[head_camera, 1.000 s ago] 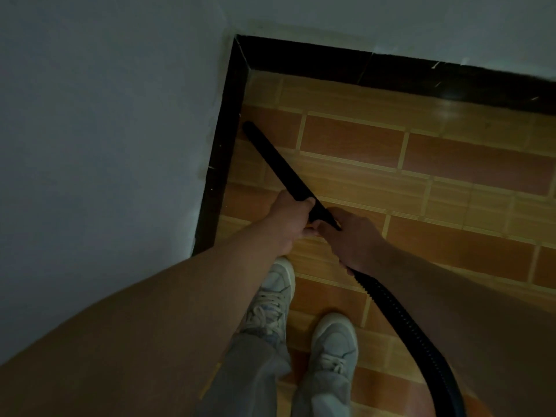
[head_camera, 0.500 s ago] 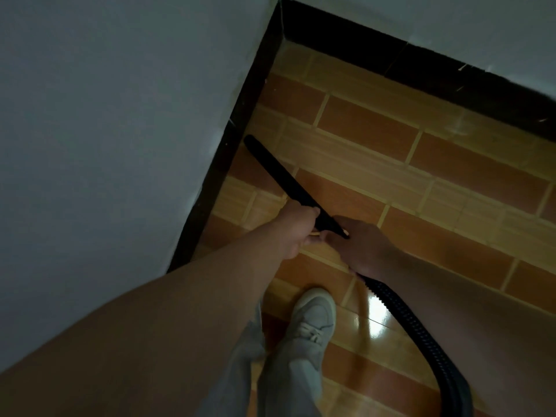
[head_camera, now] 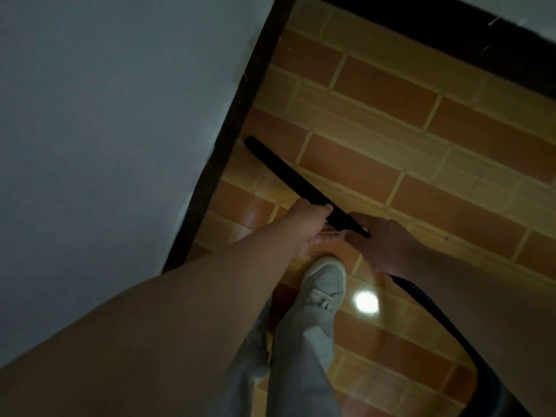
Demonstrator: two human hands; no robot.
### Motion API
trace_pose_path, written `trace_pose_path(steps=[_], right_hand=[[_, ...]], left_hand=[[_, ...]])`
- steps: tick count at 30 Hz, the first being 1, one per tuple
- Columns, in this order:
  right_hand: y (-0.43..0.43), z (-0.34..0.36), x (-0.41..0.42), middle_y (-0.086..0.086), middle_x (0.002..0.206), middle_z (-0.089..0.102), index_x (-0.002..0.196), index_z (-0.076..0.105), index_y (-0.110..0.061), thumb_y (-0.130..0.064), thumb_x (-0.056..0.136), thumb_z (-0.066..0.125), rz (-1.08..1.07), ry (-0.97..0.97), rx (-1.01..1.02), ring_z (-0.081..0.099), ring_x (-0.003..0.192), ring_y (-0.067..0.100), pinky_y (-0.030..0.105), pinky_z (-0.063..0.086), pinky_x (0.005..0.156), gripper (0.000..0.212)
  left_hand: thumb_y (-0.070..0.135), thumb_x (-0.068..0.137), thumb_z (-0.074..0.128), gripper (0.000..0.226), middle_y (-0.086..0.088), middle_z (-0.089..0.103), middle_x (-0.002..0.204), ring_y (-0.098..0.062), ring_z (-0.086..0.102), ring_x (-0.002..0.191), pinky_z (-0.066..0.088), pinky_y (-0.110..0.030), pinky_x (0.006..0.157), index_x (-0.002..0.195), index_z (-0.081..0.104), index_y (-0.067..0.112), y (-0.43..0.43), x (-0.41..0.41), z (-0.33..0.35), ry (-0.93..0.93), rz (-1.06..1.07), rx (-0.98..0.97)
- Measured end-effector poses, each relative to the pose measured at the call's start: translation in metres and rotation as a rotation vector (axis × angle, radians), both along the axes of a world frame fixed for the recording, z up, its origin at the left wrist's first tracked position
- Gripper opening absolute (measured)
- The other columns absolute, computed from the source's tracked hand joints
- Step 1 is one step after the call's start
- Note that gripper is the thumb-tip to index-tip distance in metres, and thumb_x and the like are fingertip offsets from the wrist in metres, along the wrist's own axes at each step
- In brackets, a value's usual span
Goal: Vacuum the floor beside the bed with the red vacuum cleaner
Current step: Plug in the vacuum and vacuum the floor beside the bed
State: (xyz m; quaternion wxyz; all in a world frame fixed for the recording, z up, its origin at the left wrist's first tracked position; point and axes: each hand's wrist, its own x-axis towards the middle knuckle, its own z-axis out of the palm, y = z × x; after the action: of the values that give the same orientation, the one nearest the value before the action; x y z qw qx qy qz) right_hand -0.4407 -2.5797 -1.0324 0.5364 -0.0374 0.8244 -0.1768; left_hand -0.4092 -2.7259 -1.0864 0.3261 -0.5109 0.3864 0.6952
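Observation:
A long black vacuum nozzle (head_camera: 288, 176) slants up and left over the brick-pattern tiled floor (head_camera: 391, 139). Its tip rests close to the dark baseboard (head_camera: 228, 130) of the left wall. My left hand (head_camera: 307, 224) is shut around the nozzle's lower part. My right hand (head_camera: 382, 242) grips the nozzle's rear end, where the ribbed black hose (head_camera: 427, 314) begins. The hose runs down to the right, partly hidden under my right forearm. The red vacuum body and the bed are out of view.
A pale wall (head_camera: 105, 115) fills the left; another wall with a dark baseboard (head_camera: 451, 34) closes the corner at the top right. My grey-trousered leg and pale sneaker (head_camera: 325, 284) stand just below my hands. A light glare (head_camera: 365, 302) reflects off the tiles.
The nozzle tip has drawn back from the corner along the left baseboard toward me. The view has shifted back with it, and only one sneaker shows now.

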Motion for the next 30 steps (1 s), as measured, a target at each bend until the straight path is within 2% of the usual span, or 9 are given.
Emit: trace_pose_path(steps=[4,7,12,17,20,24,27,30], right_hand=[[-0.005,0.002,0.006,-0.001,0.076,0.064,0.137,0.052,-0.032,-0.045,0.101,0.05,0.006,0.019,-0.011,0.056,0.048,0.01,0.021,0.044,0.044,0.038],[-0.004,0.005,0.011,-0.003,0.072,0.063,0.133,0.055,-0.034,-0.045,0.1,0.052,0.031,0.015,0.012,0.053,0.045,0.007,0.019,0.04,0.042,0.035],[-0.005,0.013,0.021,0.0,0.072,0.063,0.136,0.052,-0.034,-0.045,0.101,0.052,0.071,-0.039,0.055,0.054,0.047,0.011,0.022,0.043,0.045,0.037],[-0.004,0.014,0.032,0.001,0.068,0.061,0.141,0.049,-0.036,-0.045,0.101,0.051,0.091,-0.057,0.046,0.051,0.035,0.005,0.018,0.041,0.037,0.041],[-0.003,0.008,0.037,0.003,0.067,0.061,0.138,0.052,-0.034,-0.044,0.101,0.051,0.04,-0.089,0.018,0.056,0.044,0.011,0.02,0.042,0.039,0.038],[-0.001,0.001,0.044,0.005,0.081,0.064,0.141,0.048,-0.04,-0.047,0.1,0.051,-0.068,-0.114,-0.016,0.063,0.063,0.023,0.026,0.048,0.047,0.041],[-0.001,-0.007,0.051,0.01,0.083,0.065,0.138,0.049,-0.042,-0.048,0.1,0.051,-0.121,-0.096,-0.044,0.063,0.062,0.026,0.028,0.051,0.05,0.038],[-0.001,-0.015,0.054,0.01,0.078,0.063,0.13,0.053,-0.044,-0.05,0.099,0.051,-0.174,-0.084,-0.082,0.06,0.058,0.023,0.029,0.051,0.05,0.032]], left_hand=[[0.014,0.107,0.049,0.032,-0.019,0.06,0.123,-0.033,0.07,0.103,0.063,-0.05,0.077,0.137,0.045,0.003,-0.01,0.005,0.001,-0.022,0.015,-0.019],[0.014,0.107,0.048,0.032,-0.018,0.06,0.122,-0.033,0.07,0.103,0.062,-0.052,0.082,0.138,0.044,0.005,-0.013,0.012,0.002,-0.049,0.008,-0.042],[0.013,0.107,0.049,0.037,-0.019,0.06,0.127,-0.033,0.071,0.1,0.063,-0.05,0.078,0.142,0.042,0.005,-0.017,0.028,0.006,-0.098,-0.007,-0.038],[0.012,0.107,0.049,0.036,-0.02,0.059,0.13,-0.033,0.071,0.097,0.063,-0.05,0.078,0.141,0.043,0.004,-0.015,0.042,0.007,-0.106,0.034,-0.022],[0.013,0.106,0.05,0.034,-0.02,0.059,0.13,-0.032,0.071,0.095,0.063,-0.05,0.077,0.138,0.044,0.004,-0.015,0.047,0.004,-0.087,0.056,-0.035],[0.013,0.106,0.051,0.03,-0.017,0.062,0.122,-0.029,0.071,0.097,0.063,-0.051,0.078,0.135,0.047,0.006,-0.014,0.053,0.001,-0.064,0.089,-0.043],[0.015,0.105,0.053,0.023,-0.013,0.063,0.118,-0.029,0.07,0.103,0.064,-0.05,0.075,0.128,0.052,0.01,-0.012,0.054,-0.001,-0.046,0.115,-0.065],[0.019,0.105,0.055,0.027,-0.013,0.064,0.119,-0.029,0.068,0.105,0.064,-0.048,0.072,0.13,0.055,0.007,-0.009,0.049,-0.004,-0.02,0.144,-0.095]])
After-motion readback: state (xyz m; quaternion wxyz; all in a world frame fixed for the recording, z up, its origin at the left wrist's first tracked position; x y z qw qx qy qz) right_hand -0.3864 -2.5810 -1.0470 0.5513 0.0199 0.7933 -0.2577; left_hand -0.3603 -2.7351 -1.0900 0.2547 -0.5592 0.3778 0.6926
